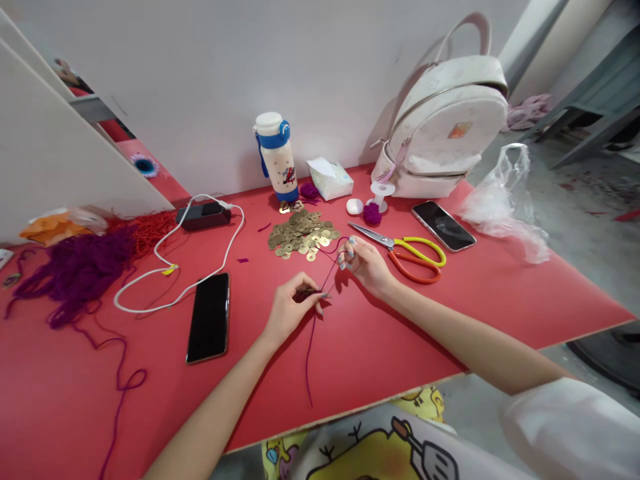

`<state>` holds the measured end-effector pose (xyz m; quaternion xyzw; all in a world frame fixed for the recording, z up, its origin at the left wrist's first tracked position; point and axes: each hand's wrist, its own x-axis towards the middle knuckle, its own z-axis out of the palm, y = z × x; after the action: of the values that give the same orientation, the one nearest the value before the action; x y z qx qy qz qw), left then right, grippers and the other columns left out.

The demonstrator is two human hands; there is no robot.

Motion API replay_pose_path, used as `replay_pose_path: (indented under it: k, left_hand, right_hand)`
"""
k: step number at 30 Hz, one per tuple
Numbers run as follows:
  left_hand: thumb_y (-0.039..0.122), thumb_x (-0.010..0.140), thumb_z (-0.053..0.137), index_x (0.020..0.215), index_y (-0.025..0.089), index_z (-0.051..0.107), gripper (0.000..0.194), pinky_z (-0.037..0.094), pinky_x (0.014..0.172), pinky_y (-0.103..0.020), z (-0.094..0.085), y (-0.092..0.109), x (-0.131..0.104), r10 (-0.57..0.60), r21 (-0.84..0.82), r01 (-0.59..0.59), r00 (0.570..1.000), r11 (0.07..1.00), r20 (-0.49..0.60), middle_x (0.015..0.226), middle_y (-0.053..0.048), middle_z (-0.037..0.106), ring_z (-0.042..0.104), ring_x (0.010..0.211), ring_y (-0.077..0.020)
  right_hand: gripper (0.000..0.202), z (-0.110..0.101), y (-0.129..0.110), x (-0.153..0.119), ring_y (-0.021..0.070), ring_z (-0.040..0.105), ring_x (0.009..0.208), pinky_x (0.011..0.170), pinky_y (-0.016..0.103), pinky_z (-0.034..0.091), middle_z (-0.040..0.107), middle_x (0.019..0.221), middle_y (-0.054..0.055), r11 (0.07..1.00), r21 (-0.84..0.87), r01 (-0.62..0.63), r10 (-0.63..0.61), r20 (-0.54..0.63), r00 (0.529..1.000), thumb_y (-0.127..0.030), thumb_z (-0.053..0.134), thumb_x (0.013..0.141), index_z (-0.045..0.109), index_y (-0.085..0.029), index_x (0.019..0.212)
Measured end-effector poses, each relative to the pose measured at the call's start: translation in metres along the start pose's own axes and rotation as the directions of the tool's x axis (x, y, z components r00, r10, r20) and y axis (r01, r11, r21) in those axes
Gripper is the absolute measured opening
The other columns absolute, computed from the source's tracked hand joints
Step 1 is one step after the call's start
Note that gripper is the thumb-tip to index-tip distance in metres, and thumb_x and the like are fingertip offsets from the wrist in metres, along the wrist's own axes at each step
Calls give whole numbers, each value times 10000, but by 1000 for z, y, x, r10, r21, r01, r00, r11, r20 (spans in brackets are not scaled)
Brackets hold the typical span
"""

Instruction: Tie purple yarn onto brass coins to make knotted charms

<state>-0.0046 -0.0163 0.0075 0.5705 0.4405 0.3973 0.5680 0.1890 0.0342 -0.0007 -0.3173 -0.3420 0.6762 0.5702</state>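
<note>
My left hand (295,305) pinches a purple thread (309,357) near the middle of the red table. One end of the thread hangs down toward the table's front edge, and the other runs up to my right hand (363,261). My right hand's fingers are closed on the upper part of that thread. Something small and dark shows between my left fingertips, too small to name. Just beyond my hands lies a pile of brass-coloured coins (300,233) with holes. To the right of my right hand are scissors (417,257) with yellow and orange handles.
On the red table (270,400), a black phone (209,319), white cable (150,309) and purple yarn (80,267) lie left. Behind the coins stand a bottle (277,160) and tissue pack (333,181). A white backpack (445,133), second phone (443,225) and plastic bag (510,200) are right.
</note>
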Motion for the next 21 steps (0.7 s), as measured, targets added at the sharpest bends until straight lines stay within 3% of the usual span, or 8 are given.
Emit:
replay_pose_path:
  k: [5, 9, 13, 16, 17, 19, 21]
  left_hand:
    - [333, 741, 772, 891, 171, 576, 295, 609, 574, -328, 2, 2, 3, -77, -81, 77, 997, 994, -2, 685, -5, 696, 710, 562, -200]
    - [411, 793, 710, 869, 145, 625, 289, 568, 489, -293, 1, 5, 5, -90, -96, 89, 996, 991, -8, 749, -79, 742, 679, 500, -178]
    - [452, 802, 694, 798, 143, 648, 312, 488, 401, -250, -2, 8, 6, -99, -74, 93, 993, 993, -69, 747, -92, 745, 649, 448, -161]
    - [429, 809, 694, 780, 152, 671, 279, 474, 417, -239, -5, 7, 6, -70, -38, 65, 990, 997, -122, 638, -47, 708, 610, 417, -136]
    - [418, 815, 689, 775, 157, 679, 264, 469, 424, -235, -6, 6, 6, -55, -19, 53, 989, 998, -137, 580, -24, 675, 589, 407, -128]
    - [385, 812, 691, 749, 168, 684, 227, 458, 440, -227, -7, 6, 6, -6, 28, 11, 984, 1000, -176, 550, 1, 630, 561, 418, -115]
    - [346, 789, 709, 707, 173, 679, 193, 461, 482, -223, -8, 6, 7, 81, 103, -58, 969, 993, -232, 649, -9, 639, 572, 500, -112]
  right_hand:
    - [286, -3, -1, 1, 150, 577, 664, 625, 262, 497, 601, 736, 9, 999, -18, 43, -43, 20, 999, -438, 687, 796, 520, -214, 736]
    - [222, 1, -2, -1, 128, 623, 715, 632, 239, 502, 676, 999, 35, 996, -69, 60, -57, 45, 997, -390, 653, 835, 555, -228, 951]
    - [457, 7, -2, -8, 123, 629, 799, 599, 241, 524, 532, 1354, 37, 960, -197, 197, -201, -1, 980, -326, 664, 834, 438, -343, 1231]
    - [255, 10, 0, -14, 112, 600, 730, 585, 229, 507, 608, 1150, 22, 901, -349, 259, -274, 7, 962, -338, 632, 872, 521, -289, 1096]
    - [161, 11, 2, -16, 111, 586, 682, 572, 226, 491, 629, 1004, 12, 878, -410, 245, -250, 44, 967, -349, 608, 893, 558, -257, 1016]
    - [158, 13, 6, -21, 113, 554, 608, 549, 228, 452, 610, 791, -3, 819, -533, 211, -149, 157, 976, -365, 578, 917, 619, -213, 900]
    - [178, 16, 12, -26, 115, 524, 591, 551, 235, 420, 599, 725, -3, 745, -631, 218, -66, 255, 965, -362, 616, 898, 677, -195, 897]
